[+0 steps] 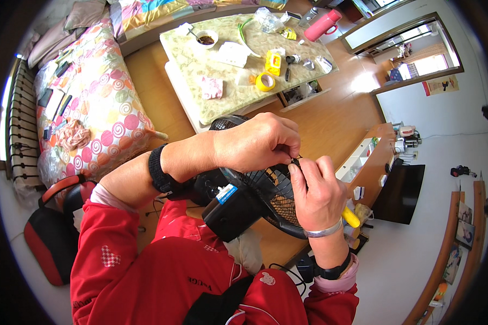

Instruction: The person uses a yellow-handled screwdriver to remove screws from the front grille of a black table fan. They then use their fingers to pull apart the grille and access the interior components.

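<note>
A black electric fan sits in front of my red-clad lap, its round wire guard facing away and its motor housing nearest me. At the guard's upper rim my left hand is closed, thumb and fingers pinched on a small black part. My right hand pinches the same spot from the right, its fingertips almost touching the left ones. Beside the right palm a yellow handle sticks out; the rest of that tool is hidden behind the hand. The fingers cover most of the small part.
Beyond the fan stands a marble-patterned table with a bowl, yellow tape and a pink thermos. A bed is at left, a red-and-black bag below it. At right are a wooden cabinet and a television.
</note>
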A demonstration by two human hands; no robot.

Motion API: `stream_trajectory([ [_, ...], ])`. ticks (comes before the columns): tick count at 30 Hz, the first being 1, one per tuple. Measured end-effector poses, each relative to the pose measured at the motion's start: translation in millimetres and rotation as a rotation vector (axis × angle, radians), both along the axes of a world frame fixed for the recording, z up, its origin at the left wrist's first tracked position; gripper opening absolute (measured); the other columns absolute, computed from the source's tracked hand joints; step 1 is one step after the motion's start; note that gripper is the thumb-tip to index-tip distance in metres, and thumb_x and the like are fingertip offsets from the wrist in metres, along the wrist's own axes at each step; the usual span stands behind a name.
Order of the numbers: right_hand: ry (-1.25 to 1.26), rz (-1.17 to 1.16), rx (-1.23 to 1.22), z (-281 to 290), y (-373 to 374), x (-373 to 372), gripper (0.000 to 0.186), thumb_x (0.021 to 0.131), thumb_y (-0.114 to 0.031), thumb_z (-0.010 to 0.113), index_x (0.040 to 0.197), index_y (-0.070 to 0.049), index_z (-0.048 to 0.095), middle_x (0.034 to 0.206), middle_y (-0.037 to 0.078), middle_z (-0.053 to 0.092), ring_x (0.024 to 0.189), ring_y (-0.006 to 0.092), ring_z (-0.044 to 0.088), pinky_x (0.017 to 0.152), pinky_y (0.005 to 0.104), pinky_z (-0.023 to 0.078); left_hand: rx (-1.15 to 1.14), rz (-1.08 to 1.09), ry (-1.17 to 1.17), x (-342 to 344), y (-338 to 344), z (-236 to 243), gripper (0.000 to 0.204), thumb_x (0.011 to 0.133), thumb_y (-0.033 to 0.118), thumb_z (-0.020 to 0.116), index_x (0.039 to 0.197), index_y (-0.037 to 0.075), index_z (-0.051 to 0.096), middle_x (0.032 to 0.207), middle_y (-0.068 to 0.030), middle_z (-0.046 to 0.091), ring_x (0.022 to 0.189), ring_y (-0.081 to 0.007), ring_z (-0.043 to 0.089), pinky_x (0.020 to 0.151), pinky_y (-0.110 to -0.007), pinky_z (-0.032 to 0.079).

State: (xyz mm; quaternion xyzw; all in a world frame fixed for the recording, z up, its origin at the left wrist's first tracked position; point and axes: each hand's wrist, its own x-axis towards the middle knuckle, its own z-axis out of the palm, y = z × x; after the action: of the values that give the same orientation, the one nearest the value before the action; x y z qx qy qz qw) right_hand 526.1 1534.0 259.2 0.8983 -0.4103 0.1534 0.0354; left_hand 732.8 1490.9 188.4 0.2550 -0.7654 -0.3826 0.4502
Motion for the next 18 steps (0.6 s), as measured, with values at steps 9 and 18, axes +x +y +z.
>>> stream_trajectory([
  [9,0.011,-0.007,0.006,0.8,0.0,0.0,0.016,0.095,-0.019,0.075,0.096,-0.008,0.064,0.087,0.012,0.051,0.063,0.0327,0.064,0.054,0.0435,0.05,-0.157,0.131,0.123,-9.9,5.7,-7.4,0.015,0.074,-0.002,0.08,0.085,0.0,0.07,0.083,-0.0125,0.066,0.083,-0.0347,0.068,0.071,-0.042,0.056],
  [18,0.016,0.003,0.007,1.1,-0.1,1.6,0.016,0.094,-0.019,0.076,0.098,-0.008,0.065,0.087,0.012,0.051,0.063,0.0328,0.064,0.054,0.0439,0.049,-0.11,0.194,0.077,-8.4,14.9,-11.8,0.016,0.081,-0.003,0.08,0.096,0.0,0.075,0.093,-0.0128,0.067,0.087,-0.0328,0.069,0.075,-0.041,0.056],
])
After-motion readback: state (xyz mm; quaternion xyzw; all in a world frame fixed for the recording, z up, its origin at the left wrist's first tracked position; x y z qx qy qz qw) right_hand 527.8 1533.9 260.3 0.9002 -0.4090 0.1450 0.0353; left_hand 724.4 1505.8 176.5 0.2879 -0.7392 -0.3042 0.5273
